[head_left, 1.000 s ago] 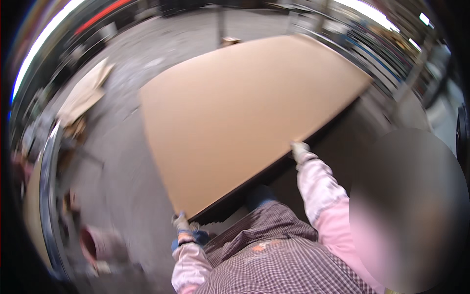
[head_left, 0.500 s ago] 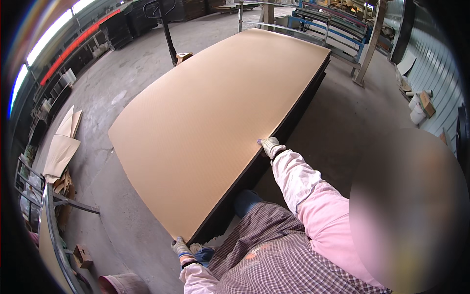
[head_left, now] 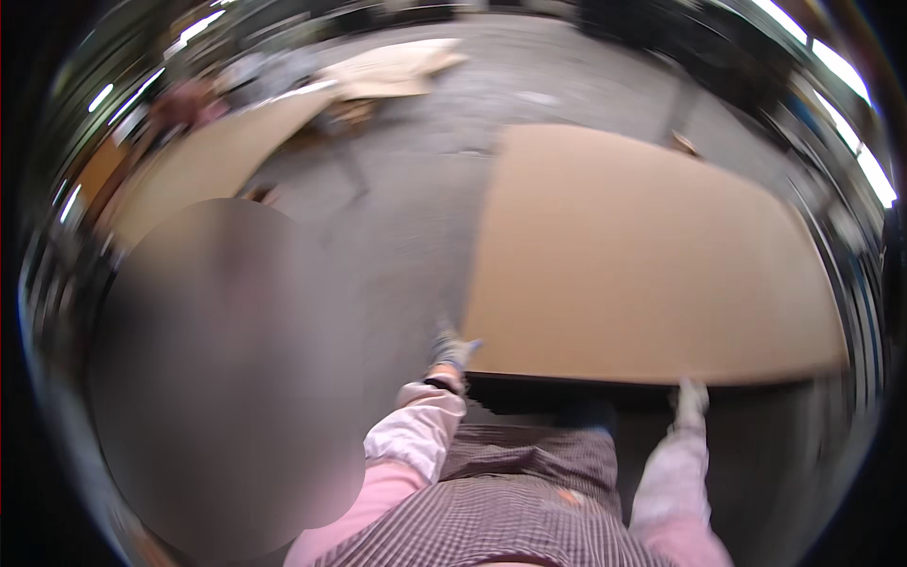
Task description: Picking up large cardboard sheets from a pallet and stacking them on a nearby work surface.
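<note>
A large tan sheet of cardboard lies flat on top of a dark stack, whose near side shows below the sheet's edge. At the near left corner is my left hand, in a light glove. Its thumb points toward the corner and its fingers are apart from the thumb, with nothing seen between them. My right hand, also gloved, is at the sheet's near edge, right of the middle. Motion blurs its fingers, so their grip does not show.
Beyond my left arm stands a long tan panel, with loose tan sheets behind it. Grey concrete floor lies left of the stack. Dark stacks line the far side. A blurred round patch hides the lower left.
The view has swung to the left, so the sheet now appears farther right. My left hand has come off the sheet's corner and opened; my right hand remains by the near edge.
</note>
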`<move>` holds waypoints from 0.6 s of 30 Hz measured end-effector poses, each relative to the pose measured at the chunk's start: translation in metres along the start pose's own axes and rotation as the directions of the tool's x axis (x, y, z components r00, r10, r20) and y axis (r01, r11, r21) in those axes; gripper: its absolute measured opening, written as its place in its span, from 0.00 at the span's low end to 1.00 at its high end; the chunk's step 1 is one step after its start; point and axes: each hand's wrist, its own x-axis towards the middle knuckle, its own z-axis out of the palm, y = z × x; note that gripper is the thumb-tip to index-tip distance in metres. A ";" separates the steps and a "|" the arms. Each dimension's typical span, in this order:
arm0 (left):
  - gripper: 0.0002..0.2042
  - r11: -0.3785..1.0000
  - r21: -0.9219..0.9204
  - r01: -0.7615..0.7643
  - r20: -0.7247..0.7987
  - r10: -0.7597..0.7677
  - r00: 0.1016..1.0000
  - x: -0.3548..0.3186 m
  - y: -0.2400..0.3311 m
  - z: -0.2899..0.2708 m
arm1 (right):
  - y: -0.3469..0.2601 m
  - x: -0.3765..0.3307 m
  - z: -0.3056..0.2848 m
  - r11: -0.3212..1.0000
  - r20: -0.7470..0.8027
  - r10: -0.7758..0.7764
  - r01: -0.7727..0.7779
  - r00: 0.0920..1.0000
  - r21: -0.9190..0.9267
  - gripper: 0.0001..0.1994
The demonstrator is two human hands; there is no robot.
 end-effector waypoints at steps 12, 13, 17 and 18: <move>0.31 0.291 -0.917 -0.273 -0.385 -0.466 0.796 -0.078 -0.255 -0.288 | -0.016 -0.030 0.078 0.992 0.255 -0.052 0.020 0.965 0.127 0.07; 0.36 0.303 -0.901 -0.310 -0.425 -0.475 0.771 -0.095 -0.251 -0.306 | -0.035 -0.053 0.086 0.998 0.217 -0.043 0.033 0.975 0.053 0.07; 0.47 0.239 -0.931 -0.274 -0.363 -0.581 0.728 -0.115 -0.268 -0.384 | -0.044 -0.050 0.101 0.990 0.254 -0.126 0.108 0.959 0.086 0.07; 0.47 0.221 -0.934 -0.279 -0.356 -0.601 0.715 -0.106 -0.269 -0.398 | -0.037 -0.045 0.108 0.992 0.278 -0.126 0.114 0.952 0.060 0.07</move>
